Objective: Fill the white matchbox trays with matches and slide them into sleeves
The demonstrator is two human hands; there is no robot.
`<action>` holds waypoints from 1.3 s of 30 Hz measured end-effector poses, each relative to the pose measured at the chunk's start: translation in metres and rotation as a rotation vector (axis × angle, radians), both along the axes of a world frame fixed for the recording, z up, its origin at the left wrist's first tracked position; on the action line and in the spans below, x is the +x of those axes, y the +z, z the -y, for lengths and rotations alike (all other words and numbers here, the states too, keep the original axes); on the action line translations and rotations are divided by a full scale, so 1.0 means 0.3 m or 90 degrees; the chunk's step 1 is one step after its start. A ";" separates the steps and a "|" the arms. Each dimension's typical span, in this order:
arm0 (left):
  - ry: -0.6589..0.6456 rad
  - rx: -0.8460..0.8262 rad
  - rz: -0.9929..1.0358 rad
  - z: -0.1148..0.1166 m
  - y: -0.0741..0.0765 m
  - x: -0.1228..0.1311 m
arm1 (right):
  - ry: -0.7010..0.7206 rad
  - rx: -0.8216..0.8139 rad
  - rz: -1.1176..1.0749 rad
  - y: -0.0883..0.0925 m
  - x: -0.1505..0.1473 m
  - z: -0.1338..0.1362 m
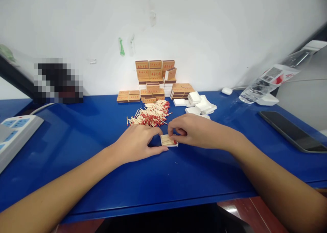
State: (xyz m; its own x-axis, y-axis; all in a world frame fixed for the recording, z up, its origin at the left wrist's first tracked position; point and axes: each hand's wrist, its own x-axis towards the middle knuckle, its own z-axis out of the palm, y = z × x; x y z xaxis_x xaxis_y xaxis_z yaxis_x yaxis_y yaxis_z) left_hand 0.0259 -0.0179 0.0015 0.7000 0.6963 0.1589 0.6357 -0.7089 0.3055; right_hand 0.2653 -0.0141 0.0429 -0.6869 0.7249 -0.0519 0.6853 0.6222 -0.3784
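Note:
A small white matchbox tray [177, 145] lies on the blue table, with red-tipped matches [167, 141] laid lengthwise in it. My left hand [138, 142] grips the tray's left end, thumb along the near side and index finger at the far side. Over the tray's right part, my right hand [196, 130] has its thumb and fingers drawn together on the matches; its fingertips partly cover them. Just beyond both hands spreads a loose heap of matches [153, 113], heads mostly toward the right and near side.
Brown matchboxes [155, 72] are stacked against the wall, with lower stacks beside them. White trays [203, 103] lie piled right of the heap. Further right are a phone [293, 130], a white earbud case [227, 91] and a tilted plastic bottle [270, 77]. A power strip [22, 137] is at left.

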 end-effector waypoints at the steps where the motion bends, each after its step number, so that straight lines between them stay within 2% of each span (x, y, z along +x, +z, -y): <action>1: -0.001 0.002 -0.001 0.000 0.000 0.000 | -0.002 0.005 -0.005 -0.001 -0.001 0.001; 10: -0.006 0.008 0.001 -0.002 -0.005 0.000 | 0.037 -0.018 -0.013 -0.010 0.003 0.005; 14: 0.000 -0.006 0.001 0.000 -0.003 -0.001 | 0.007 0.003 -0.033 0.001 0.004 -0.002; 19: -0.008 0.001 0.014 0.004 -0.003 -0.003 | -0.101 0.123 -0.093 -0.028 0.025 -0.080; 21: -0.022 -0.007 0.017 0.006 -0.003 0.000 | -0.136 0.136 -0.089 -0.054 0.033 -0.127; 24: -0.035 -0.016 0.011 0.010 -0.003 0.004 | -0.133 0.156 -0.049 -0.088 0.035 -0.183; 28: -0.024 -0.017 0.000 0.012 -0.002 0.004 | -0.103 0.154 -0.013 -0.107 0.030 -0.211; 34: 0.008 -0.009 -0.001 0.009 0.001 0.004 | -0.078 0.131 -0.014 -0.069 0.065 -0.178; 39: 0.039 0.008 0.005 0.004 -0.002 0.006 | -0.019 0.055 -0.065 -0.008 0.034 -0.060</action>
State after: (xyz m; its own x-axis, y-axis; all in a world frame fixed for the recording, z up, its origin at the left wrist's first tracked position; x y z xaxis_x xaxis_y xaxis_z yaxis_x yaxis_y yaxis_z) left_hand 0.0277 -0.0191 0.0009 0.6545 0.7360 0.1730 0.6762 -0.6722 0.3016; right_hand 0.2756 0.0039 0.0405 -0.6635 0.7438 0.0810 0.6643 0.6355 -0.3935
